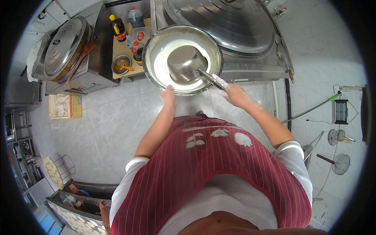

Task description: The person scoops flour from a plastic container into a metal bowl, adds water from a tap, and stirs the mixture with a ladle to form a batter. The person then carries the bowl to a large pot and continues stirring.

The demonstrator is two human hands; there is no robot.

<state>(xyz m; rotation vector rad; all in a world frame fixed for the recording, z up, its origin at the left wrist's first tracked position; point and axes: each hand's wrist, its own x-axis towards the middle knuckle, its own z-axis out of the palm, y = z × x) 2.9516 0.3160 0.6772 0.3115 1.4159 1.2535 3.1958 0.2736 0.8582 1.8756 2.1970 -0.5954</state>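
A wide metal bowl [148, 44] with white flour-like stuff [160, 63] inside is held at its near rim by my left hand [168, 95]. My right hand [235, 94] grips the handle of a large metal ladle or dipper [185, 63]. The ladle's round bottom faces up over the white contents, so whatever lies under it is hidden. White powder coats parts of both hands.
Behind the bowl is a large metal lid [235, 26] on a steel stove. To the left, a small board [119, 72] bears bottles and a small bowl with an orange-handled brush [126, 67]. Another person's hand [102, 205] shows at lower left, by a drawer.
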